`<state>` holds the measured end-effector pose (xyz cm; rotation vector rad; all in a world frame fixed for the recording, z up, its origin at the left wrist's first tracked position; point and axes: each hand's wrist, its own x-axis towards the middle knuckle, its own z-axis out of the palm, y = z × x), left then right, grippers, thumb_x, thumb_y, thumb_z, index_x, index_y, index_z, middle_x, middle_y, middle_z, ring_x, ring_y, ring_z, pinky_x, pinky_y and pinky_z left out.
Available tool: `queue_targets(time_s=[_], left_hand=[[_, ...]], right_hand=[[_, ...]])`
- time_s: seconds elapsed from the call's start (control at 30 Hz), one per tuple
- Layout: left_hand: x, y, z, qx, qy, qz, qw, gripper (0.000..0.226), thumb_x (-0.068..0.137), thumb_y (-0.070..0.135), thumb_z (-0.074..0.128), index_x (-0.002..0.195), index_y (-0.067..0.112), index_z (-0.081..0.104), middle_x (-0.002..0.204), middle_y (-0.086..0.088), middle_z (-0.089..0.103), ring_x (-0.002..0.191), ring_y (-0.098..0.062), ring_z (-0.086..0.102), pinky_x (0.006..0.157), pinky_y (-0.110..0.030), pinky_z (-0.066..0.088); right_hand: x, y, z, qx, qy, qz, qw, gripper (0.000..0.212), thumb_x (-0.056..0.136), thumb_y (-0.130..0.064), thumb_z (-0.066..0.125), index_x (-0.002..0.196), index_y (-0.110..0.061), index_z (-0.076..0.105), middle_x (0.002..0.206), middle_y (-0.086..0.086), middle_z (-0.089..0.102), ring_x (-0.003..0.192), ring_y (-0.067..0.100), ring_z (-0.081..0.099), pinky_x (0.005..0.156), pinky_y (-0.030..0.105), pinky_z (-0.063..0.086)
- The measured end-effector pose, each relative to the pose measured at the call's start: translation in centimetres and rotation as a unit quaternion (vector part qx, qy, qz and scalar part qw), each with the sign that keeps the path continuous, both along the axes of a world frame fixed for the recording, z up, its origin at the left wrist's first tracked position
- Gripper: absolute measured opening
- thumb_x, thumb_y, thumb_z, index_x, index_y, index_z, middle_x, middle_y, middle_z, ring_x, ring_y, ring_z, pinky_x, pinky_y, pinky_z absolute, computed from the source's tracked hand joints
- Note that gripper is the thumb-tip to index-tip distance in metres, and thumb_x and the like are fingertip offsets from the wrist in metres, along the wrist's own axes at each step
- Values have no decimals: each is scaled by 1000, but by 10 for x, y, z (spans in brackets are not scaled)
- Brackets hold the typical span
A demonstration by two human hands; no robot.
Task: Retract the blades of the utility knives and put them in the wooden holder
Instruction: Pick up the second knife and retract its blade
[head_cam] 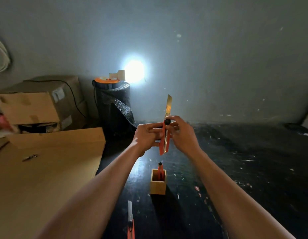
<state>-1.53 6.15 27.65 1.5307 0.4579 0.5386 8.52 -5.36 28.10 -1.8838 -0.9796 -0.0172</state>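
I hold a red utility knife [165,144] upright in front of me, its long blade [168,105] fully extended upward. My left hand [146,137] grips the red handle from the left. My right hand [181,133] holds it from the right, with fingers at the black knob on the slider. Below on the dark floor stands the square wooden holder [158,184], with one red knife [160,170] standing in it. Another red knife [130,221] lies on the floor near the bottom edge, blade extended away from me.
A large flat cardboard box [46,169] lies at left with a small metal clip on it. More cardboard boxes [37,104] stack behind it. A black bubble-wrap roll [115,107] stands against the wall beside a bright light. The floor is dark and paint-speckled.
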Motion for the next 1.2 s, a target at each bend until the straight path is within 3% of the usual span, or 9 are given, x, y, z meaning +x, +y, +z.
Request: queue_targets(time_s=[0.07, 0.17, 0.3, 0.5, 0.67, 0.87, 1.0, 1.1, 1.2], left_hand=[[1, 3, 0, 2, 1, -2, 1000, 38, 93, -18, 60, 125, -2, 72, 99, -21, 80, 74, -28, 81, 61, -36, 65], [1, 5, 2, 0, 3, -1, 1000, 40, 91, -20, 60, 124, 0, 73, 90, -14, 81, 74, -27, 81, 60, -35, 65], [3, 7, 3, -15, 0, 5, 1000, 41, 92, -19, 59, 121, 4, 76, 87, -8, 83, 75, -26, 81, 60, -34, 64], [6, 13, 2, -33, -1, 10, 999, 45, 90, -18, 58, 123, 8, 76, 102, -13, 82, 88, -32, 81, 73, -44, 67], [6, 15, 7, -40, -8, 30, 999, 46, 91, -22, 55, 123, 6, 74, 84, -1, 84, 74, -20, 81, 61, -34, 66], [9, 19, 3, -20, -1, 34, 999, 45, 92, -19, 57, 128, 5, 71, 79, 5, 83, 72, -16, 81, 60, -32, 65], [16, 24, 7, -22, -12, 31, 999, 45, 93, -17, 60, 130, 7, 70, 84, 0, 84, 74, -19, 81, 69, -40, 67], [22, 26, 10, -24, -17, 34, 999, 46, 92, -18, 60, 130, 7, 70, 91, -5, 84, 81, -25, 81, 77, -47, 66], [26, 26, 9, -14, -15, 35, 999, 48, 91, -19, 60, 129, 8, 71, 99, -10, 83, 90, -30, 81, 81, -51, 66]], right_hand=[[2, -1, -1, -1, -6, -2, 1000, 21, 100, -21, 57, 120, -22, 60, 113, 4, 71, 86, 10, 63, 68, 12, 49], [0, -2, -2, -9, -12, 2, 1000, 16, 98, -20, 60, 114, -21, 62, 112, 1, 70, 89, 10, 63, 66, 6, 43], [-4, -3, -5, -17, -5, 10, 1000, 18, 98, -20, 61, 115, -21, 64, 117, 1, 69, 102, 17, 66, 84, 25, 53], [-9, -6, -15, -25, 1, 18, 1000, 18, 96, -19, 63, 113, -23, 66, 114, -1, 70, 101, 15, 67, 79, 18, 48], [-17, -4, -28, -36, 15, 11, 999, 17, 94, -20, 66, 111, -22, 65, 115, -1, 71, 97, 6, 61, 76, 11, 41], [-18, -3, -34, -39, 16, 11, 999, 19, 95, -21, 65, 114, -23, 64, 117, -1, 70, 102, 10, 63, 91, 27, 50], [-14, -2, -27, -42, 10, 31, 999, 30, 96, -17, 63, 125, -26, 62, 126, 0, 67, 113, 19, 63, 96, 33, 51], [-12, 0, -23, -36, 13, 26, 999, 25, 96, -16, 63, 120, -23, 64, 120, -2, 68, 103, 12, 64, 90, 24, 49], [-11, 1, -23, -20, 22, 11, 1000, 17, 93, -22, 67, 109, -21, 61, 104, -11, 66, 88, 1, 59, 74, 10, 46]])
